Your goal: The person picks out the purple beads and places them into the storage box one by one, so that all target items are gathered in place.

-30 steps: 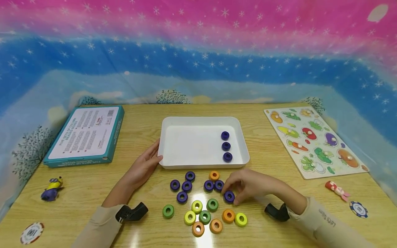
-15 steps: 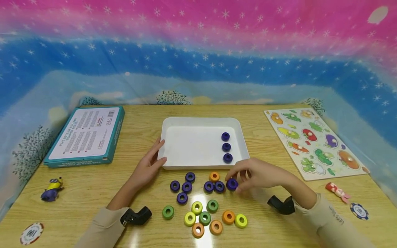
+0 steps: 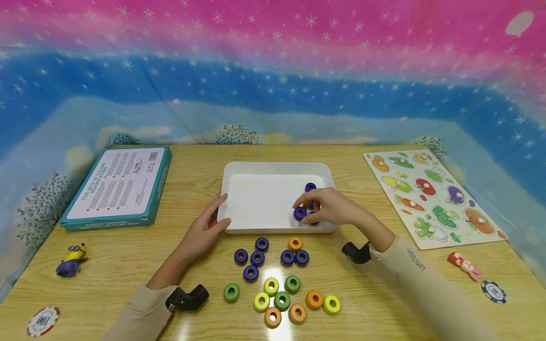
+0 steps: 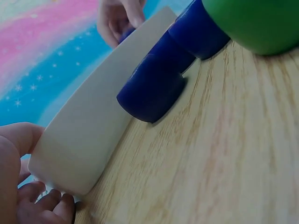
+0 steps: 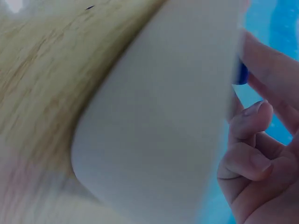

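In the head view a white tray [image 3: 260, 196] stands on the wooden table. My left hand [image 3: 203, 235] holds the tray's left side, its thumb and fingertips at the rim; the left wrist view has the curled fingers [image 4: 44, 200] by the tray's corner. Over the tray's front right, my right hand [image 3: 330, 206] pinches a purple ring-shaped bead [image 3: 300, 214] between thumb and finger. More purple beads sit in a column inside the tray; the rear one [image 3: 310, 187] shows, and the hand partly covers the others. The right wrist view shows mostly the tray wall [image 5: 154, 121].
Before the tray lie loose purple beads [image 3: 257, 258], green beads [image 3: 232, 292], yellow beads [image 3: 261, 301] and orange beads [image 3: 297, 313]. A teal box [image 3: 115, 187] lies left, a vegetable puzzle board [image 3: 435, 199] right. Small toy figures and poker chips lie at both sides.
My right hand has taken a purple bead from the table and carried it up and left into the tray. My left hand has shifted slightly right, further over the tray's rim.
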Available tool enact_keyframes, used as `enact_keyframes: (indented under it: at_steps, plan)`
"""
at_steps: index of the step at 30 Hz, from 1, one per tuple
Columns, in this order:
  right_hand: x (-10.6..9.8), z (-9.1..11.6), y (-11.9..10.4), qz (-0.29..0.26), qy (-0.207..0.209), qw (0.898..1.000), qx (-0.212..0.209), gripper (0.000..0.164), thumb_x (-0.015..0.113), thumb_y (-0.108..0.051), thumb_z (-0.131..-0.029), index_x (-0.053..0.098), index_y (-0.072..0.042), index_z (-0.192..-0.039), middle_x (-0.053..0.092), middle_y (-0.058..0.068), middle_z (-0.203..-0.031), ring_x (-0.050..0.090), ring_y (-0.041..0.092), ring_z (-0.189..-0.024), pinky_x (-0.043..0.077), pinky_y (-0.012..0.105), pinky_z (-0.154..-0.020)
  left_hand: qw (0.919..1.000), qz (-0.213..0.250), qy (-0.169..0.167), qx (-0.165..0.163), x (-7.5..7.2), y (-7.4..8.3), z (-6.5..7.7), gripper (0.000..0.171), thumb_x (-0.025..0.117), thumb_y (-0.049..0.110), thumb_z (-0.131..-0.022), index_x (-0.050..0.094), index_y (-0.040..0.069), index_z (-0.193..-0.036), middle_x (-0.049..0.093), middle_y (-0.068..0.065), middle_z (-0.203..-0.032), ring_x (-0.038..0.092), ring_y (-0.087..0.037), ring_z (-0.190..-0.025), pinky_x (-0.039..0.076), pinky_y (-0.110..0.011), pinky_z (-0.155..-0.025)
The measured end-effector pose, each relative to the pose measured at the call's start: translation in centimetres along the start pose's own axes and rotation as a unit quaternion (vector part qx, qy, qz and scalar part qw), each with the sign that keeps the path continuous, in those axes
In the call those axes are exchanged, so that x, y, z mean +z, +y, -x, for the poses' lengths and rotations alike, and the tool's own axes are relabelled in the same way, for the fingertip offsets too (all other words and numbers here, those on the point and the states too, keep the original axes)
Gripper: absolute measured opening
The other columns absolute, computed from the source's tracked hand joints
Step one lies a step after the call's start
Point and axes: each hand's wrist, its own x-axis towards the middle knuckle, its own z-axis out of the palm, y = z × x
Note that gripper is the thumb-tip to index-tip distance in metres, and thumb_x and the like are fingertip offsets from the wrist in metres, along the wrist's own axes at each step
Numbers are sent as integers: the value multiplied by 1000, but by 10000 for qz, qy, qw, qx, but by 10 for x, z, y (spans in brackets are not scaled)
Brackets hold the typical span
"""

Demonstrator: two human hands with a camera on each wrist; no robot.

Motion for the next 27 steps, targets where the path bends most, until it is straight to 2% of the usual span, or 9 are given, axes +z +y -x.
enact_keyframes:
  at_steps: [7, 15, 22, 27]
  plan:
    - [11, -12, 8, 150, -334, 9990, 258, 30, 68, -20, -71, 61, -13, -100, 56, -3, -79, 47, 8, -59, 41, 24, -53, 10000, 79, -37, -43, 0, 0, 0, 53, 45, 5, -87, 20, 2, -133, 1, -11, -140, 4, -17, -125, 14, -37, -98]
    - [10, -14, 8, 258, -358, 9984, 358, 34, 68, -21, -70, 60, -13, -102, 56, -2, -79, 47, 9, -58, 41, 24, -52, 9999, 8, 18, -124, -1, -1, -1, 54, 46, 6, -87, 20, 2, -133, 2, -12, -140, 5, -17, -125, 15, -32, -98]
    - [-5, 1, -4, 31, 57, 9994, 339, 35, 67, -23, -72, 59, -12, -104, 57, 1, -84, 43, 11, -55, 39, 25, -49, 9999, 144, -63, -27, -4, -16, -3, 55, 48, 11, -86, 21, 7, -134, 2, -7, -140, 5, -15, -125, 14, -35, -98]
    - [-7, 23, -17, 98, 135, 9997, 177, 33, 66, -27, -72, 60, -15, -102, 57, -4, -83, 43, 8, -56, 37, 23, -48, 9999, 74, -95, 68, -5, -27, -5, 56, 49, 16, -86, 21, 11, -135, 2, -3, -140, 5, -14, -125, 14, -36, -98]
